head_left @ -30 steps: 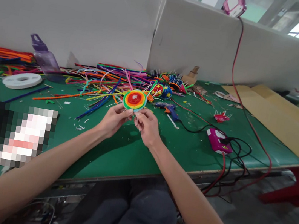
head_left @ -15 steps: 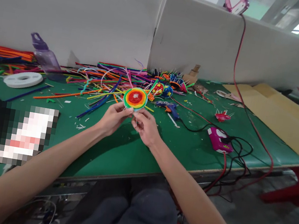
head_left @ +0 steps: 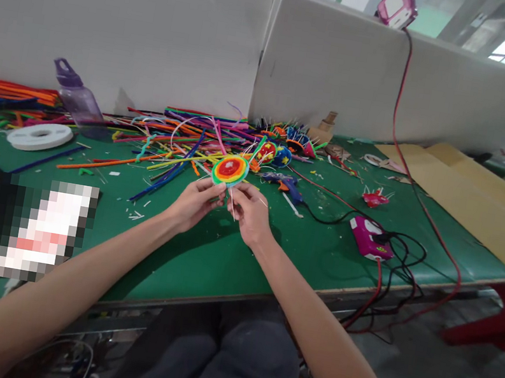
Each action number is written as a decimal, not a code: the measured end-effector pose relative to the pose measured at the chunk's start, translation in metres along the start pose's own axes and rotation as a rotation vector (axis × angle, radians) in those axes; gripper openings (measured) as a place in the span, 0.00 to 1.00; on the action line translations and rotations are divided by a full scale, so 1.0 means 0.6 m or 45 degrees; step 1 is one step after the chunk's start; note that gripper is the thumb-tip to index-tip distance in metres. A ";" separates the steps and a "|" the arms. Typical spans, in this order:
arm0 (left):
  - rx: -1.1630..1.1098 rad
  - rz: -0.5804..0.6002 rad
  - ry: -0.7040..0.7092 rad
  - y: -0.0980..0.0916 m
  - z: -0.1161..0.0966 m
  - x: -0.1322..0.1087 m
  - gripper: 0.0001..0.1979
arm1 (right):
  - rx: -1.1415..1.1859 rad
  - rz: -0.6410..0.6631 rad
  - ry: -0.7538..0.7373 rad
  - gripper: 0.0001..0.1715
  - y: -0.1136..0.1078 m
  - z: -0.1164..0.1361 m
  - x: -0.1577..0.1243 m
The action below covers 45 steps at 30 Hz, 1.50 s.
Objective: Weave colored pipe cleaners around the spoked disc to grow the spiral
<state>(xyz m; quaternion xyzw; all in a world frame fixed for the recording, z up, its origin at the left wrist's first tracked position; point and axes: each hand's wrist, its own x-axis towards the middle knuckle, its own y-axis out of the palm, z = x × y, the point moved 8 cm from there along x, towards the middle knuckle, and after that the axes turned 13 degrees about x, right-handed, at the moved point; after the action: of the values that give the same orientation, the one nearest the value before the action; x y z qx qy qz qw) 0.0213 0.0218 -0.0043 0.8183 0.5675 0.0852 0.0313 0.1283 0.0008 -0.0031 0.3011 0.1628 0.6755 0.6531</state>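
Note:
Over the middle of the green table, a round disc of coiled pipe cleaners (head_left: 230, 170), with rings of red, orange, yellow and green, is held up between my two hands. My left hand (head_left: 199, 203) pinches its lower left edge with thumb and fingers. At the lower right edge, my right hand (head_left: 251, 211) has its fingers closed on the disc, and a thin white strand (head_left: 233, 205) hangs down by its fingertips. Just behind the disc lie a red ball with yellow stars (head_left: 266, 152) and a blue one (head_left: 282, 156). A blue glue gun (head_left: 285, 185) lies to the right.
Loose pipe cleaners (head_left: 177, 144) spread along the back by a purple bottle (head_left: 78, 98) and a white spool (head_left: 39, 136). On the right are a magenta power box (head_left: 370, 238) with tangled cords, a red spiky piece (head_left: 375, 198) and brown card (head_left: 468, 199). A blurred-out device (head_left: 46, 232) lies left.
The disc has tilted and shifted slightly right and down in my hands. Both hands keep hold of it.

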 end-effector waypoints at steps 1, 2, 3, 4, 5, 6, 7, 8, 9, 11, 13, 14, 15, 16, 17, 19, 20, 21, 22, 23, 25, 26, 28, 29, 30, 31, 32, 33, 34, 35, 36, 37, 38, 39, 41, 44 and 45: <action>0.005 0.011 -0.004 0.001 0.000 0.000 0.15 | -0.012 0.020 -0.001 0.07 0.003 0.000 -0.001; 0.015 0.026 -0.013 0.002 0.001 0.000 0.15 | -0.023 0.040 -0.003 0.08 0.006 0.000 -0.001; 0.029 0.042 -0.024 0.004 0.002 -0.001 0.15 | -0.034 0.057 -0.006 0.09 0.008 0.000 -0.002; 0.042 0.056 -0.033 0.004 0.003 -0.001 0.16 | -0.043 0.072 -0.005 0.10 0.011 0.000 -0.003; 0.053 0.066 -0.034 0.005 0.004 -0.001 0.15 | -0.047 0.083 0.003 0.10 0.013 -0.001 -0.004; 0.057 0.074 -0.021 0.005 0.003 -0.002 0.15 | -0.041 0.092 0.020 0.09 0.014 -0.003 -0.004; 0.056 0.081 0.003 0.006 0.001 -0.002 0.15 | -0.024 0.101 0.045 0.09 0.016 -0.005 -0.005; 0.052 0.089 0.033 0.007 -0.002 -0.003 0.15 | 0.002 0.107 0.073 0.09 0.016 -0.009 -0.005; 0.049 0.103 0.063 0.009 -0.005 -0.004 0.15 | 0.033 0.110 0.102 0.10 0.016 -0.012 -0.005; 0.054 0.135 0.099 0.016 -0.008 -0.004 0.15 | 0.099 0.113 0.156 0.11 0.015 -0.019 -0.004; 0.061 0.100 0.127 0.016 -0.010 -0.004 0.15 | 0.155 0.133 0.238 0.13 0.016 -0.027 -0.004; 0.060 0.053 0.146 0.013 -0.012 -0.003 0.15 | 0.179 0.148 0.291 0.13 0.016 -0.032 -0.004; 0.056 -0.005 0.169 0.008 -0.015 -0.003 0.16 | 0.198 0.165 0.346 0.13 0.017 -0.037 -0.005; 0.051 -0.058 0.189 0.004 -0.017 -0.002 0.16 | 0.215 0.179 0.394 0.14 0.017 -0.041 -0.006; 0.044 -0.096 0.206 0.001 -0.019 -0.003 0.16 | 0.229 0.189 0.429 0.14 0.016 -0.044 -0.007; 0.035 -0.114 0.215 0.000 -0.019 -0.003 0.16 | 0.253 0.188 0.458 0.13 0.014 -0.046 -0.008; 0.038 -0.109 0.213 0.001 -0.018 -0.003 0.16 | 0.264 0.186 0.465 0.13 0.013 -0.047 -0.008; 0.044 -0.109 0.214 0.002 -0.017 -0.003 0.16 | 0.276 0.185 0.474 0.13 0.012 -0.048 -0.008; 0.054 -0.115 0.219 0.002 -0.017 -0.003 0.16 | 0.290 0.189 0.488 0.13 0.012 -0.049 -0.009; 0.065 -0.125 0.225 0.002 -0.016 -0.004 0.16 | 0.307 0.198 0.506 0.13 0.013 -0.049 -0.009; 0.082 -0.145 0.225 0.003 -0.016 -0.005 0.16 | 0.350 0.228 0.541 0.14 0.018 -0.049 -0.010; 0.086 -0.150 0.219 0.004 -0.017 -0.005 0.16 | 0.369 0.238 0.549 0.15 0.020 -0.047 -0.009; 0.091 -0.121 0.186 0.006 -0.017 -0.003 0.15 | 0.386 0.232 0.521 0.15 0.021 -0.038 -0.005; 0.090 -0.094 0.160 0.006 -0.018 -0.001 0.15 | 0.376 0.219 0.488 0.14 0.020 -0.031 -0.002; 0.086 -0.055 0.123 0.006 -0.017 0.001 0.15 | 0.354 0.206 0.453 0.14 0.018 -0.025 0.000; 0.073 -0.016 0.066 0.004 -0.015 0.004 0.16 | 0.327 0.197 0.425 0.13 0.017 -0.019 0.002; 0.038 0.017 -0.005 0.000 -0.011 0.006 0.16 | 0.299 0.193 0.406 0.13 0.016 -0.013 0.002; -0.015 0.040 -0.092 -0.004 -0.005 0.008 0.16 | 0.269 0.193 0.400 0.13 0.015 -0.010 0.001; -0.070 0.073 -0.199 -0.007 0.004 0.008 0.16 | 0.241 0.199 0.404 0.14 0.015 -0.008 -0.001; -0.114 0.128 -0.311 -0.007 0.013 0.007 0.15 | 0.214 0.211 0.414 0.15 0.016 -0.007 -0.003; -0.145 0.186 -0.385 -0.005 0.020 0.005 0.15 | 0.187 0.230 0.424 0.15 0.017 -0.006 -0.007; -0.169 0.233 -0.422 -0.002 0.023 0.003 0.14 | 0.158 0.254 0.433 0.16 0.020 -0.006 -0.010; -0.188 0.263 -0.433 0.000 0.025 0.002 0.13 | 0.132 0.281 0.442 0.18 0.022 -0.006 -0.013; -0.199 0.274 -0.421 0.001 0.024 0.002 0.12 | 0.112 0.306 0.449 0.19 0.025 -0.006 -0.016; -0.178 0.285 -0.364 0.006 0.021 0.001 0.12 | 0.091 0.330 0.458 0.20 0.029 -0.007 -0.018; -0.151 0.184 -0.202 0.009 0.007 0.002 0.13 | 0.075 0.279 0.405 0.15 0.029 -0.003 -0.012; -0.167 0.118 -0.148 0.007 0.002 0.002 0.14 | 0.065 0.238 0.347 0.13 0.027 0.002 -0.008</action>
<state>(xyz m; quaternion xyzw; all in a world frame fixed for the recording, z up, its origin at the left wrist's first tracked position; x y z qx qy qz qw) 0.0258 0.0212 -0.0045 0.8435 0.5193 0.0758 0.1139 0.1161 -0.0056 0.0067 0.2371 0.2381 0.7637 0.5512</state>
